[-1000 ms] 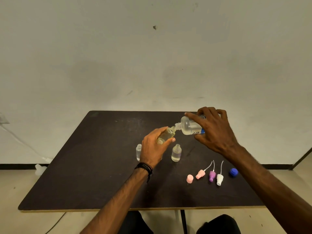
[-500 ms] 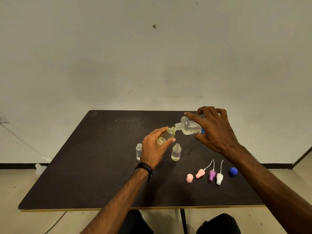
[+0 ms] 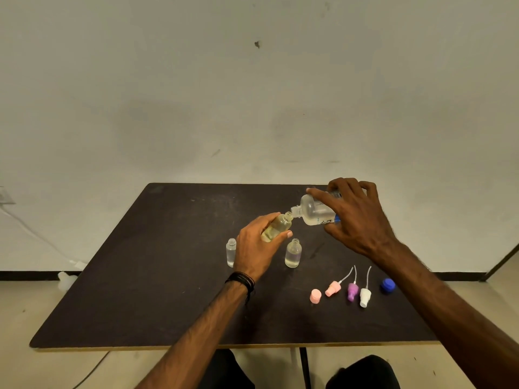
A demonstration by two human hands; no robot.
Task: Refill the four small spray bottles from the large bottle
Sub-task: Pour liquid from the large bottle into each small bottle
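- The large bottle (image 3: 314, 211) sits right of centre in the frame, tipped almost flat with its open neck touching the mouth of a small spray bottle (image 3: 276, 227); only a shallow pool of liquid shows in its low side.
- The right hand (image 3: 356, 220) grips it from above, fingers spread and curled over the body near the base.
- The left hand (image 3: 257, 248) wraps the small bottle's lower half, thumb on one side, fingers on the other, and tilts its neck up toward the pour.
- Both look like thin clear plastic: light, a little squeezable and slick if wet. A hold round the body, well clear of the neck, seems best; a hard squeeze could make it spurt.
- The held bottle looks nearly full, though the hand hides part of the level.
- Two more small bottles stand uncapped just below: one (image 3: 230, 252) left of the hand, one (image 3: 293, 254) right. I cannot find the fourth.
- Lower right on the dark table (image 3: 140, 276) lie a pink cap (image 3: 315, 296), three spray heads (image 3: 349, 290) and a blue cap (image 3: 387, 284).
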